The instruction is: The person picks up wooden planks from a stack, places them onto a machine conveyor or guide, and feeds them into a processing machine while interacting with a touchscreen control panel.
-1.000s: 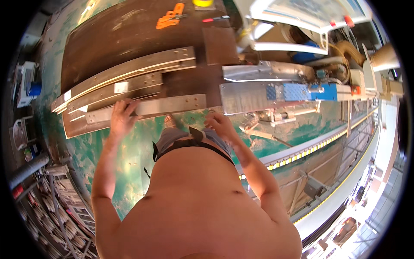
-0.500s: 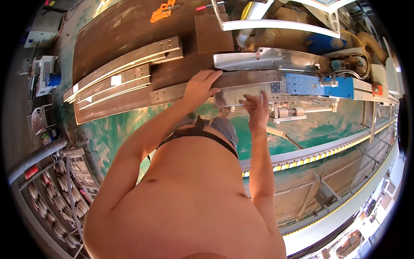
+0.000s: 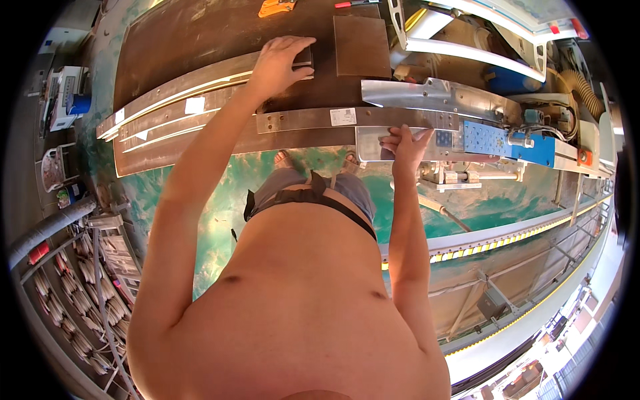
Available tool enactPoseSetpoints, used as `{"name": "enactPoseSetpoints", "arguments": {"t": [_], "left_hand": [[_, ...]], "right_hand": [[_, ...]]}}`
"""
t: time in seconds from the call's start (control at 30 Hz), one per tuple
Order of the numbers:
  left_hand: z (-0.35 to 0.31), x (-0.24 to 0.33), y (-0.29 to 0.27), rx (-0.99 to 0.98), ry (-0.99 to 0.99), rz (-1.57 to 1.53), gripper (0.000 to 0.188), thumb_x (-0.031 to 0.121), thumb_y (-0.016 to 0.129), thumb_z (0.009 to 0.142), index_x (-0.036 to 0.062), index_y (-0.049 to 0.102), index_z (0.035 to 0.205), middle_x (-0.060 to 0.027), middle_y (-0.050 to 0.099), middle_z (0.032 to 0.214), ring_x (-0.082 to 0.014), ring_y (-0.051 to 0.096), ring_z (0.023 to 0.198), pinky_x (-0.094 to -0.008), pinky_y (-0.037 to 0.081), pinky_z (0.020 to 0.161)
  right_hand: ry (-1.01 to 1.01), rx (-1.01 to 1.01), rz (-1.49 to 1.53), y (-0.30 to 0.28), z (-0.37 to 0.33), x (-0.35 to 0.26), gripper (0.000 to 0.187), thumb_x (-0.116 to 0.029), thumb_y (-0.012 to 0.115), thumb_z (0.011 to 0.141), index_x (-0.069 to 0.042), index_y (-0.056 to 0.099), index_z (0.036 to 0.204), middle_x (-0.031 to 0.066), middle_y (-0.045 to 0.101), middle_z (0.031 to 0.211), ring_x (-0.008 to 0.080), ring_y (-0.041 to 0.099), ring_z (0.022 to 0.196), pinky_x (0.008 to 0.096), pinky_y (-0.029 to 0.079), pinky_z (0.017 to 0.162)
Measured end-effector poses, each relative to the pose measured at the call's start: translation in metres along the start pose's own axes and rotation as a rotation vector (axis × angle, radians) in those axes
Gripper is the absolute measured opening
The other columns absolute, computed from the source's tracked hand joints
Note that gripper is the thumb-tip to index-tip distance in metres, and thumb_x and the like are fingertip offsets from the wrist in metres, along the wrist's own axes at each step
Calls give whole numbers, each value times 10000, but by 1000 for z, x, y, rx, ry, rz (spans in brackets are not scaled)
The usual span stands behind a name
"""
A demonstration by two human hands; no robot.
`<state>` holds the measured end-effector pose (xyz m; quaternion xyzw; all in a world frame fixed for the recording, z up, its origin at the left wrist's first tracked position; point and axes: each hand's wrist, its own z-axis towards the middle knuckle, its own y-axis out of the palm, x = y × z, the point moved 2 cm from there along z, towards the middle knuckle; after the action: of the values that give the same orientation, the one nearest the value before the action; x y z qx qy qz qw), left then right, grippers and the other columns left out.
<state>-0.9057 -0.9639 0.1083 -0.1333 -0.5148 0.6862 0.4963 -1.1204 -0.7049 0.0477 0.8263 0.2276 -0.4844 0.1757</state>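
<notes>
A long brown strip with holes and a white label lies across the table's front edge and onto the machine's metal plate. At its front edge is my right hand, fingers loosely bent and apart, the tips at the strip and plate. Further left and back, my left hand reaches over the right end of a group of similar brown strips. Its fingers stretch out, with the thumb apart; the palm side is hidden. Beside the labelled strip sits the machine's blue perforated block.
Behind the labelled strip lies a shiny metal guard, with a white frame above it. A square brown plate, an orange tool and a red pen rest on the dark table.
My left hand has gone from the labelled strip back and left to the other strips. The white label on the strip now shows. My right hand has shifted slightly; the view has shifted too.
</notes>
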Motion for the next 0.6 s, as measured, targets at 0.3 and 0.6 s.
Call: {"name": "enactPoseSetpoints", "arguments": {"t": [0.3, 0.6], "left_hand": [[11, -16, 17, -148, 48, -115, 531, 216, 750, 745, 125, 579, 1239, -108, 607, 1167, -307, 545, 1090, -397, 443, 965], [17, -15, 12, -172, -63, -212, 506, 185, 766, 701, 125, 591, 1172, -49, 669, 1056, -279, 561, 1033, -389, 452, 945]], "right_hand": [[-32, -2, 22, 0, 0, 2, 875, -46, 501, 947, -76, -185, 1490, 182, 659, 835, 231, 650, 550, 321, 551, 487], [-15, 15, 33, 3, 0, 3, 885, -46, 517, 932, -71, -165, 1494, 200, 655, 832, 227, 638, 534, 325, 546, 475]]}}
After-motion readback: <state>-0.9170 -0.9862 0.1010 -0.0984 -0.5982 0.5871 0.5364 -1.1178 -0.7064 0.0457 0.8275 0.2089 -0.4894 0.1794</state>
